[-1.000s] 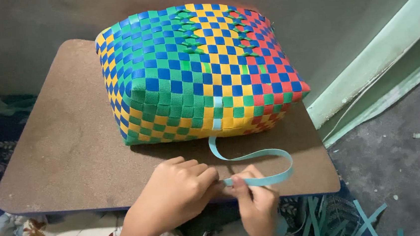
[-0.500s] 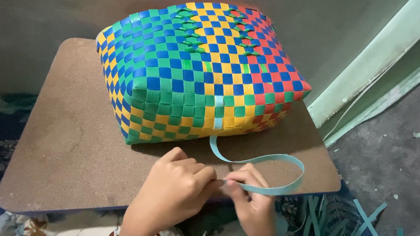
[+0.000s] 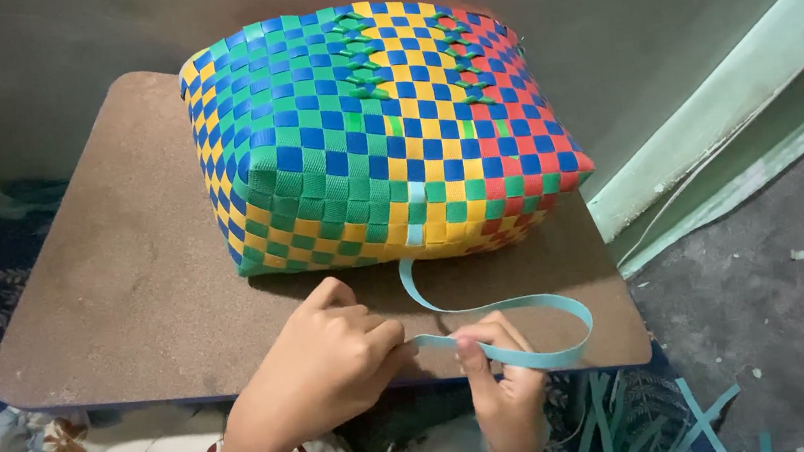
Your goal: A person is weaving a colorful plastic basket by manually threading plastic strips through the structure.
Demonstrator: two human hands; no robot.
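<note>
- A brown board (image 3: 119,277) with rounded corners carries everything; its near edge lies just above the person's lap.
- A woven basket (image 3: 376,132) of blue, green, yellow and red plastic strips lies on its side across the far half of the board, its checkered bottom turned up and toward the right far corner.
- A light blue strip (image 3: 523,304) comes out of the basket's near face, curves down to the board, loops out toward the near right corner and bends back to the hands.
- The left hand (image 3: 323,376) sits at the near edge with fingers curled in, thumb and forefinger pressed together on the strip's end.
- The right hand (image 3: 501,386), just beside it, pinches the same strip between thumb and fingertips, where the loop returns.
</note>
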